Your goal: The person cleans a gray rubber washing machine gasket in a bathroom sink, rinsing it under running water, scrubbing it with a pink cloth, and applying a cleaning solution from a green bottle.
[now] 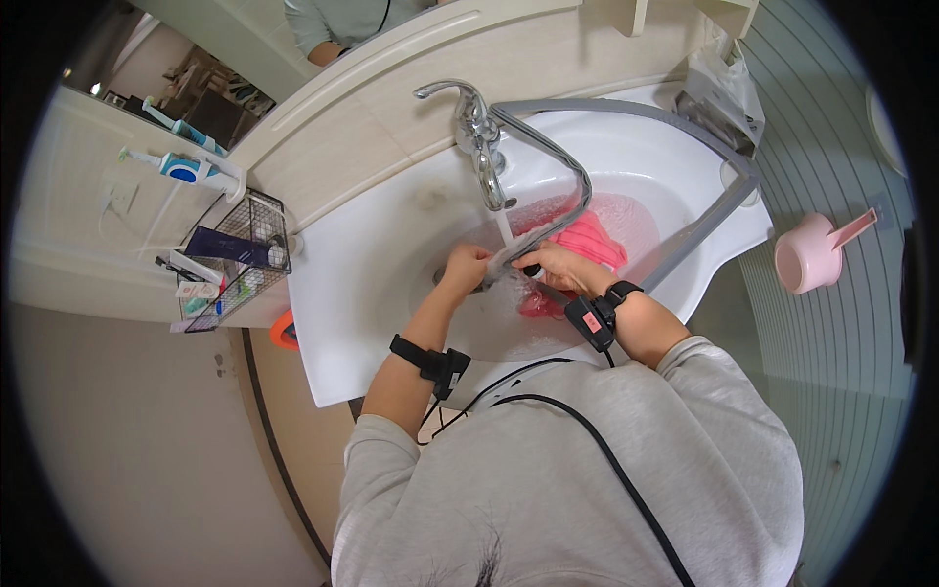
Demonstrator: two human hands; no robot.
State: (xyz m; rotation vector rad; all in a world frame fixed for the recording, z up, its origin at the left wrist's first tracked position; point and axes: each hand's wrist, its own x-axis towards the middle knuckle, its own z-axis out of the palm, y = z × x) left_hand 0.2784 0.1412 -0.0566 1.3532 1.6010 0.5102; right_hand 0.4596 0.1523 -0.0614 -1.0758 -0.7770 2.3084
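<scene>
A long grey flexible strip, a door gasket by its look (664, 114), loops from the tap around the right rim of the white washbasin (352, 293). Its near end lies in wet hands under the running tap. My left hand (467, 268) pinches the wet strip just left of the stream. My right hand (561, 265) grips the same strip on the other side. A small black-and-white object (534, 271) shows at my right fingers; what it is cannot be told. Beneath and beside that hand, a pink cloth (590, 242) lies partly in pink-tinted, rippling water.
The chrome tap (484, 161) stands at the basin's back. On the left wall hang a wire basket (242, 286) of toiletries and an electric toothbrush (187, 169). A plastic bag (722, 103) sits at the back right corner. A pink dipper (809, 253) hangs at the right.
</scene>
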